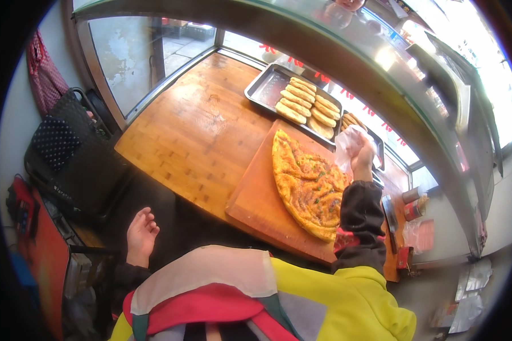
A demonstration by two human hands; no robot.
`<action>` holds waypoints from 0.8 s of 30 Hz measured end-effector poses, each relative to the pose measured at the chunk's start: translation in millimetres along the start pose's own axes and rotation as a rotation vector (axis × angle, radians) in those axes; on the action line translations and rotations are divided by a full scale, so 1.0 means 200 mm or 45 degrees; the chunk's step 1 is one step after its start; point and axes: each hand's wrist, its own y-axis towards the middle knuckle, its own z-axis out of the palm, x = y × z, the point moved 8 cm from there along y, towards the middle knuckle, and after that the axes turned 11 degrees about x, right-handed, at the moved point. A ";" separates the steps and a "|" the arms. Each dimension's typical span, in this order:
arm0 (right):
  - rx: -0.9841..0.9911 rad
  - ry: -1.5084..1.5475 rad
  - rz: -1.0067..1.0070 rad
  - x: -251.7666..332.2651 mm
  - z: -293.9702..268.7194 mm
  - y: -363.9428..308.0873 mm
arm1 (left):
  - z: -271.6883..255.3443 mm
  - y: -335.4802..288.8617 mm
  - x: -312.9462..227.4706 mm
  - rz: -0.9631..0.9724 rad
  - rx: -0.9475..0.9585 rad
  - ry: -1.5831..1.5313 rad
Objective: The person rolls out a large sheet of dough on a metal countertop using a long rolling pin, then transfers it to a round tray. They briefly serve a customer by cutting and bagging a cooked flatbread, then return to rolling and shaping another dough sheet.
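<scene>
Right hand (365,157) with a thin white wrapper (346,145), near the large flatbread (308,187).
The right hand grasps the crumpled wrapper by the far right side of the flatbread, which lies flat on the cutting board (255,190), just below the tray (263,91) of small breads. The left hand (142,236) is free, fingers half curled, apart from the board. In my judgement, the wrapper should stay between fingers and bread, and the left hand could help to spread it.
</scene>
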 end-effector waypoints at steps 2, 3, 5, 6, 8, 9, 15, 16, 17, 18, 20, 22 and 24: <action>0.069 -0.148 0.063 -0.08 -0.06 0.14 | 0.00 -0.03 -0.01 0.021 -0.032 0.018; -0.003 -0.204 0.067 -0.11 -0.09 0.19 | -0.02 -0.04 -0.01 0.028 -0.046 0.024; -0.032 -0.271 0.077 -0.19 -0.09 0.26 | -0.06 -0.08 -0.02 0.051 -0.076 0.046; -0.047 -0.305 0.081 -0.23 -0.10 0.29 | -0.08 -0.10 -0.02 0.062 -0.090 0.056; -0.068 -0.292 0.109 -0.32 -0.14 0.36 | -0.09 -0.14 -0.02 0.073 -0.134 0.044; -0.047 -0.275 0.126 -0.34 -0.17 0.39 | -0.09 -0.15 -0.03 0.082 -0.155 0.034; 0.001 -0.287 0.197 -0.52 -0.25 0.58 | -0.10 -0.23 -0.02 0.114 -0.215 0.017; 0.002 -0.287 0.216 -0.54 -0.24 0.59 | -0.11 -0.24 -0.02 0.116 -0.223 0.012; 0.001 -0.286 0.235 -0.56 -0.22 0.60 | -0.10 -0.25 -0.02 0.121 -0.232 0.013; 0.001 -0.286 0.255 -0.58 -0.21 0.61 | -0.10 -0.25 -0.02 0.125 -0.240 0.015; 0.010 -0.369 0.307 -0.62 -0.19 0.63 | -0.08 -0.26 -0.01 0.125 -0.252 0.017; 0.069 -0.492 0.331 -0.64 -0.14 0.65 | -0.07 -0.27 -0.01 0.118 -0.264 0.019; 0.181 -0.655 0.324 -0.65 -0.06 0.66 | -0.08 -0.27 -0.01 0.115 -0.259 0.018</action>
